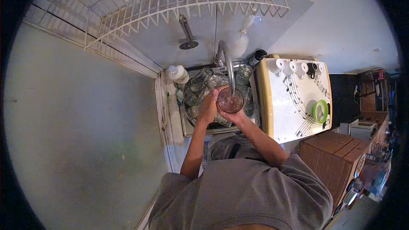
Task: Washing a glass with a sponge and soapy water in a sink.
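Note:
Both my hands hold one drinking glass [230,100] beneath the spout of a curved metal faucet [230,70]. Water appears to run into it. My left hand [209,107] presses against the glass's left side, while my right hand [232,116] supports it from below and in front. Under and around them, a metal sink [188,133] is filled with glassware, including a clear glass [204,74] at the upper left and a glass jar [244,72] at the upper right. The lower part of the held glass is hidden by my hands.
A white bottle [179,74] stands at the sink's back left corner, a dark pump bottle [257,57] at its back right. Right of the sink, a white board with music notes [287,115] bears several white cups and a green bowl [320,111]. A wire rack [191,4] hangs above.

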The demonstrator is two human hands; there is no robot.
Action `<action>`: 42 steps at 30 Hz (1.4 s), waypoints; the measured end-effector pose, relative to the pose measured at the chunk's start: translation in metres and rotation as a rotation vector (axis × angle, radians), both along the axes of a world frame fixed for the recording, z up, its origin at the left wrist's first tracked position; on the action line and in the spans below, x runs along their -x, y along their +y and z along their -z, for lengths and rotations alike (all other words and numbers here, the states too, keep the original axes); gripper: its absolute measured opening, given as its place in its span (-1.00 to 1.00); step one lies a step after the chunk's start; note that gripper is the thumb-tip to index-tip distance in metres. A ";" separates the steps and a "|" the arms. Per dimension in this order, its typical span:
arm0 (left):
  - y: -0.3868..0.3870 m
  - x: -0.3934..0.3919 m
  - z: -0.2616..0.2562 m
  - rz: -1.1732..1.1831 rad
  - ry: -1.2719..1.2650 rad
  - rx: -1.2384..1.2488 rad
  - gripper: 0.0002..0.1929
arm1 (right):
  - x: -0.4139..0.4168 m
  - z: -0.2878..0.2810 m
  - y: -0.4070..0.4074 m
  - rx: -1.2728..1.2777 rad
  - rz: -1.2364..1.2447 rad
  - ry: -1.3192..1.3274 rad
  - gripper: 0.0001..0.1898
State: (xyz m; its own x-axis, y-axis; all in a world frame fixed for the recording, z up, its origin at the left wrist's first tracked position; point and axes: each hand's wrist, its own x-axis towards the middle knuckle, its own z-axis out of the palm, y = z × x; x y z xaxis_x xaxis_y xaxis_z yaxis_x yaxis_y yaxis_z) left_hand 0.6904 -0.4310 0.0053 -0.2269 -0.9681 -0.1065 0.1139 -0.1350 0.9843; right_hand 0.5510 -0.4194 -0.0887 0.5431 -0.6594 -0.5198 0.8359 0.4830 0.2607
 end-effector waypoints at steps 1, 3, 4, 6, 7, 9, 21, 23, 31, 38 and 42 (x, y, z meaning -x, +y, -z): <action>0.000 -0.002 -0.001 0.003 -0.016 0.007 -0.31 | 0.000 -0.003 0.000 -0.001 0.002 -0.001 -0.59; -0.002 -0.006 0.002 0.031 0.048 -0.025 -0.31 | 0.004 -0.006 -0.002 0.046 -0.020 -0.069 -0.58; -0.003 -0.006 0.004 0.057 0.112 -0.057 -0.29 | 0.005 -0.006 -0.003 0.047 -0.012 -0.068 -0.58; -0.003 -0.003 0.003 0.064 0.110 -0.055 -0.28 | 0.006 -0.005 -0.007 0.080 -0.018 -0.090 -0.58; -0.003 -0.001 0.001 0.063 0.107 -0.054 -0.27 | 0.007 -0.005 -0.007 0.078 -0.013 -0.089 -0.58; -0.004 -0.002 -0.002 0.067 0.091 -0.048 -0.27 | 0.008 -0.006 -0.007 0.086 -0.016 -0.119 -0.59; -0.006 -0.005 -0.009 0.008 0.206 0.075 -0.27 | -0.002 -0.011 -0.005 -0.174 -0.094 -0.082 -0.61; -0.007 -0.005 -0.010 0.012 0.208 0.089 -0.27 | -0.002 -0.012 -0.005 -0.111 -0.114 -0.078 -0.61; -0.006 -0.005 -0.007 0.027 0.264 0.032 -0.29 | -0.003 -0.029 -0.003 -0.180 -0.097 -0.037 -0.62; -0.009 -0.003 0.004 0.079 0.300 0.036 -0.33 | 0.001 -0.031 0.000 -0.032 -0.137 -0.130 -0.58; -0.011 -0.003 0.019 0.120 0.274 0.068 -0.31 | 0.000 -0.037 0.002 -0.064 -0.131 -0.208 -0.57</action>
